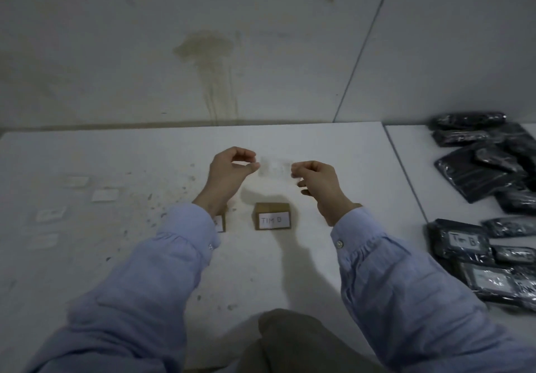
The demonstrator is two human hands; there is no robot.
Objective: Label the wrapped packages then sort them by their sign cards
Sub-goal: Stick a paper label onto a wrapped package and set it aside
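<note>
Left hand (229, 169): thumb and forefinger pinch the left edge of a small pale label (275, 166). Right hand (316, 181): fingertips pinch the right edge of the same label. The label is held stretched between the two hands, raised off the table (304, 271); it is blurred and any writing on it is unreadable. Both arms wear light blue sleeves (406, 285), buttoned at the cuff.

Below the hands, a brown sign card (272, 216) stands on the table, white face reading "TIM B". A second sign card (221, 223) stands just left of it, mostly hidden by the left wrist.

Far left on the table: four loose labels (104, 195), lying apart from one another.

Right edge: a heap of black wrapped packages (481, 163) at the back, no labels visible. Nearer, labelled packages (464, 240) overlap; one reads "Tim B".

Wall (203, 53) behind carries a brownish stain.
</note>
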